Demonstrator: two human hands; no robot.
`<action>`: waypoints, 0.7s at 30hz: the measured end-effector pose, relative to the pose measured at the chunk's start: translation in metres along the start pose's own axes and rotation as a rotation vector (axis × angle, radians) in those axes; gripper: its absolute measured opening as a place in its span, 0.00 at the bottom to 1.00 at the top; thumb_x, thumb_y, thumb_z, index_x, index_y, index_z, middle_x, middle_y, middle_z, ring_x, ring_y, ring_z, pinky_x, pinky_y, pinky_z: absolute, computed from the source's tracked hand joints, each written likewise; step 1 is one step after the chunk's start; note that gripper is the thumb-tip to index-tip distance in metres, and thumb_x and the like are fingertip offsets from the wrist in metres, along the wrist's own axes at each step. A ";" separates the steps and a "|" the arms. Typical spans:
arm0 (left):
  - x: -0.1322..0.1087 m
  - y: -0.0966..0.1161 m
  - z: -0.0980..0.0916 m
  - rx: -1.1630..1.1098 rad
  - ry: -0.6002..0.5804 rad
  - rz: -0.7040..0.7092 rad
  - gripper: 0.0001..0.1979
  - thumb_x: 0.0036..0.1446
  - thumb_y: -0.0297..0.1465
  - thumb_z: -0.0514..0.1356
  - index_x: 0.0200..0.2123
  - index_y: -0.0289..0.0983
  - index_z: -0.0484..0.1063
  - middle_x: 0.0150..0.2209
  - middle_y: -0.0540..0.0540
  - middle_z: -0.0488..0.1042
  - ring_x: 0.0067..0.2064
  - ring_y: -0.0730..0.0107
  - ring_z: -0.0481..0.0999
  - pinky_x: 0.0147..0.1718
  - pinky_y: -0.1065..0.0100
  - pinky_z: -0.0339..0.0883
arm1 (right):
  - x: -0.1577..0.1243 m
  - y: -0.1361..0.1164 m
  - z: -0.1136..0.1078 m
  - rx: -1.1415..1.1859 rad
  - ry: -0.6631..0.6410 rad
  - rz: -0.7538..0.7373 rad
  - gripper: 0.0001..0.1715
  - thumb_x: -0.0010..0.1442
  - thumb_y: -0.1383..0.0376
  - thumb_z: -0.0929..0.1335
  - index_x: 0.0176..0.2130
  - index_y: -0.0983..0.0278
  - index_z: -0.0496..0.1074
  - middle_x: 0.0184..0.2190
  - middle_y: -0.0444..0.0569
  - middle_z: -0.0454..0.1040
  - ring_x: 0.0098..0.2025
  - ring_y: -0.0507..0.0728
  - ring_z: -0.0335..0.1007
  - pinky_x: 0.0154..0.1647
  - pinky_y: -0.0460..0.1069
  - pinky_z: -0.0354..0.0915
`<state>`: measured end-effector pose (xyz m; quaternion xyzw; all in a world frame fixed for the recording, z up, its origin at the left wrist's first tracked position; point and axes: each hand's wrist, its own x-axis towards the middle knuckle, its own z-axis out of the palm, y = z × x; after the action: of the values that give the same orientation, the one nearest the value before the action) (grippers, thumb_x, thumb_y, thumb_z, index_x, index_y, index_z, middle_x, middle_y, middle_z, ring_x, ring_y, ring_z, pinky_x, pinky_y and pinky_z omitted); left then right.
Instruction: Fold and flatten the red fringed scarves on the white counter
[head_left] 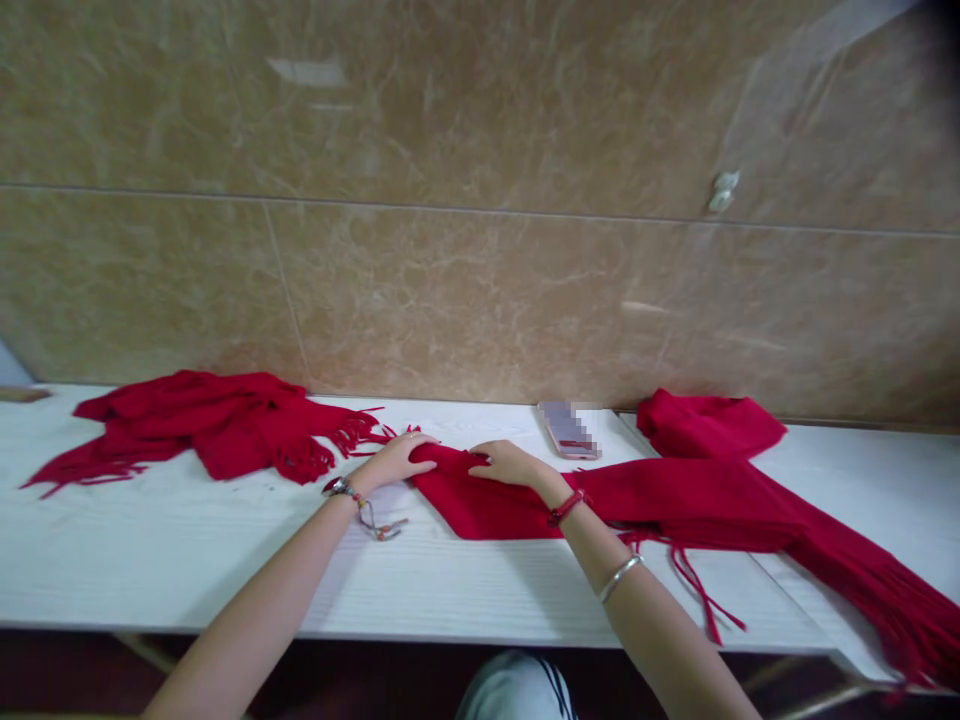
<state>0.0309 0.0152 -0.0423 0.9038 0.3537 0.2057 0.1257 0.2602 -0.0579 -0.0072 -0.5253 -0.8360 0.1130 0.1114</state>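
Note:
A long red scarf [495,510] with fringed ends lies folded across the white table, stretching off to the right. At its left end, my left hand [394,460] has its fingers over the corner, with the thumb along the near side. My right hand [514,465] grips the upper edge of the same scarf a short way to the right, fingers curled and partly hidden. Loose fringe hangs below the folded layers near my right forearm. A second red fringed scarf [232,425] sits crumpled left of my left hand.
Behind the scarf a phone [570,430] rests near the wall. More bunched red fabric [709,425] lies at the back right. The white table [375,595] meets a tan marbled wall [465,290], which bears a small pale fixture [724,191]. My knee [516,688] shows below the front edge.

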 end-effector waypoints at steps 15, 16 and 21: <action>0.000 0.027 -0.020 -0.142 0.285 0.009 0.08 0.50 0.34 0.59 0.32 0.36 0.70 0.34 0.47 0.74 0.37 0.66 0.72 0.40 0.66 0.64 | -0.008 -0.004 0.008 0.045 0.248 -0.089 0.08 0.55 0.67 0.65 0.38 0.67 0.69 0.36 0.53 0.71 0.39 0.55 0.67 0.41 0.48 0.60; -0.001 0.029 -0.020 -0.157 0.291 0.009 0.09 0.50 0.35 0.59 0.32 0.36 0.70 0.35 0.47 0.74 0.37 0.66 0.72 0.40 0.66 0.64 | -0.009 -0.005 0.008 0.065 0.262 -0.096 0.08 0.55 0.67 0.65 0.38 0.67 0.69 0.36 0.52 0.71 0.38 0.55 0.67 0.41 0.48 0.60; -0.001 0.035 -0.021 -0.169 0.317 0.046 0.09 0.51 0.35 0.59 0.34 0.35 0.71 0.35 0.46 0.74 0.38 0.66 0.71 0.41 0.66 0.64 | -0.009 -0.012 0.005 0.214 0.298 -0.091 0.05 0.53 0.68 0.66 0.34 0.66 0.68 0.30 0.48 0.71 0.32 0.52 0.65 0.35 0.46 0.60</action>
<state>0.0415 -0.0091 -0.0111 0.8541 0.3296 0.3775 0.1390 0.2522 -0.0717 -0.0090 -0.4828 -0.8164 0.1173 0.2941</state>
